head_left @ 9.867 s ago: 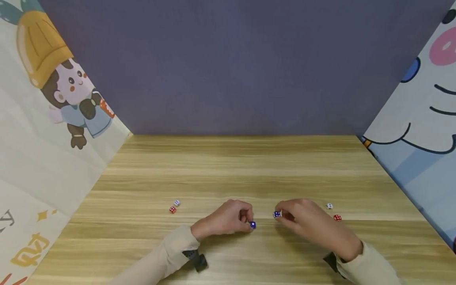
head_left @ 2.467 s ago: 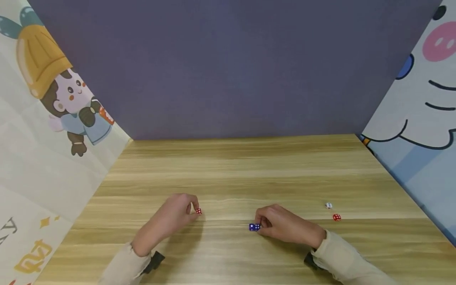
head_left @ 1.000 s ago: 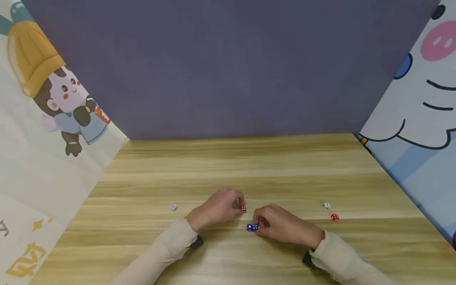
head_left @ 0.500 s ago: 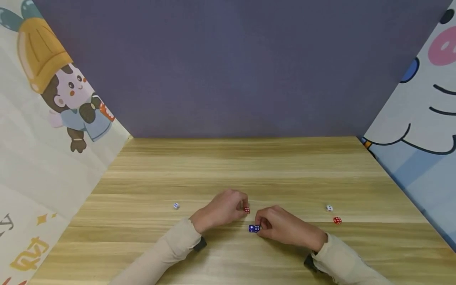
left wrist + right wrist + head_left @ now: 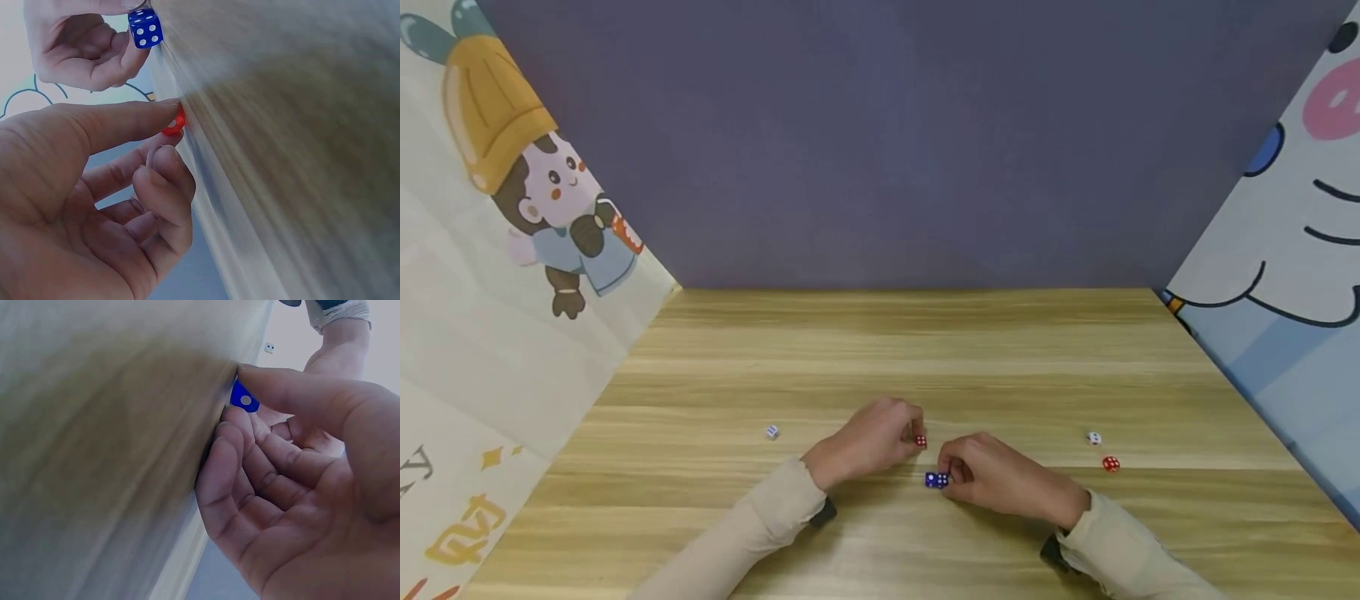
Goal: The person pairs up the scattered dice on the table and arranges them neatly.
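Near the middle of the table, my left hand (image 5: 867, 443) pinches a red die (image 5: 921, 441) between thumb and forefinger. My right hand (image 5: 1003, 477) holds a blue die (image 5: 942, 480) by thumb and fingertips. A second blue die (image 5: 931, 480) sits on the table right against its left side, both in one row. The red die is just behind this blue pair in the head view. In the left wrist view the red die (image 5: 174, 124) is partly covered by the thumb. The right wrist view shows only part of a blue die (image 5: 244, 399) between the fingers.
A lone white die (image 5: 772, 432) lies to the left on the wooden table (image 5: 880, 342). Off to the right are another white die (image 5: 1094, 437) and a red die (image 5: 1111, 463). A dark panel (image 5: 880, 150) stands along the table's back edge.
The two blue dice, earlier held apart, now stand side by side. My left hand let go of its blue die, picked up the left red die and brought it rightward; lately both hands hold nearly still.
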Demonstrator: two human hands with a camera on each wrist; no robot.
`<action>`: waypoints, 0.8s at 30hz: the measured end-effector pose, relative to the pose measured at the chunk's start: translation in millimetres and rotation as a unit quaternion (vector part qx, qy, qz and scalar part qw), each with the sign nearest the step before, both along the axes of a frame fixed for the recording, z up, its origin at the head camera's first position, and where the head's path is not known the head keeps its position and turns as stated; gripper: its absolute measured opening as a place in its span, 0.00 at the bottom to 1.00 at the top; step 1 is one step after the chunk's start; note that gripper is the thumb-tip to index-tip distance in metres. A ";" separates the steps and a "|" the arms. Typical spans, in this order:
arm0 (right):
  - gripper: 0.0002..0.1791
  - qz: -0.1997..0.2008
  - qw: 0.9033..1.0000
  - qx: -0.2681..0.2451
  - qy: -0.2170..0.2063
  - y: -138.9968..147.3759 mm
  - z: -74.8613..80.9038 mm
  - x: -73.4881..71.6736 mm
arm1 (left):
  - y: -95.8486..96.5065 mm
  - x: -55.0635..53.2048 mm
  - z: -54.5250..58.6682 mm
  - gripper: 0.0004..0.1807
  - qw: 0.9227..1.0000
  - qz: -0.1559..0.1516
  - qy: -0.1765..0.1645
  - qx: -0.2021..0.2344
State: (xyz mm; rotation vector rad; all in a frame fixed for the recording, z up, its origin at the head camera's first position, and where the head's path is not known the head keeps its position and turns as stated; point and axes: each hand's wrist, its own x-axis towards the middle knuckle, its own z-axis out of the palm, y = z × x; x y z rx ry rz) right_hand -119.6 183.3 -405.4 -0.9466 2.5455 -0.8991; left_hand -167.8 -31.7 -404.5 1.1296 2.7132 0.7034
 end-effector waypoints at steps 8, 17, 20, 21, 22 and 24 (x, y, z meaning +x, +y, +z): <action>0.06 0.005 1.000 0.000 0.001 0.5 0.2 -0.2 | -0.3 -1.4 0.0 0.04 1.000 -0.006 0.017 -0.010; 0.09 -0.027 0.998 0.035 0.046 17.8 8.7 11.2 | 0.0 -1.7 0.8 0.04 1.000 -0.003 0.012 -0.008; 0.11 -0.057 0.995 0.037 0.068 31.4 14.6 16.2 | 0.1 -0.8 1.8 0.04 1.000 -0.002 0.006 -0.004; 0.12 -0.068 0.994 0.039 0.075 36.7 17.5 17.1 | 0.2 -0.5 1.9 0.04 1.000 -0.002 0.005 -0.002; 0.12 -0.076 0.993 0.044 0.076 42.8 21.0 17.6 | 0.3 -0.1 1.9 0.03 1.000 -0.001 0.004 0.001; 0.13 -0.085 0.992 0.061 0.076 56.6 29.1 17.5 | 0.7 0.2 1.1 0.03 1.000 0.001 0.003 0.003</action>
